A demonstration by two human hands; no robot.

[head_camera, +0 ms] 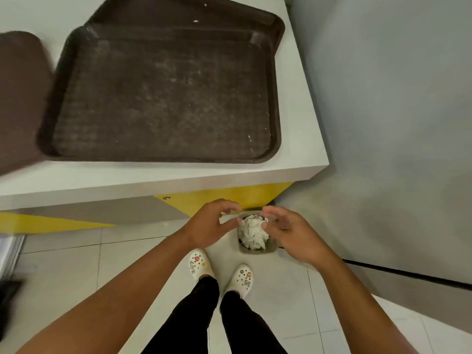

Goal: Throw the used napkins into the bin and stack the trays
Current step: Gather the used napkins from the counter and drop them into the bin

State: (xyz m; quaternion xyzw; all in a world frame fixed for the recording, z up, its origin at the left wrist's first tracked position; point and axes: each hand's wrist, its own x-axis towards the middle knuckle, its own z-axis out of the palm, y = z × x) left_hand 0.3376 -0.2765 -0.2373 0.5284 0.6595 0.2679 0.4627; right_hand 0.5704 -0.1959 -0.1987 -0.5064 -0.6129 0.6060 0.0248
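Crumpled white napkins fill a small grey bin on the floor below the counter's corner. My left hand and my right hand hover on either side of the wad, fingers spread, holding nothing. On the white counter a dark brown tray lies on top of another brown tray that sticks out behind it. Part of a third brown tray shows at the left edge.
A grey wall runs along the right side. The counter front has yellow and grey panels. My feet in white clogs stand on pale floor tiles just left of the bin.
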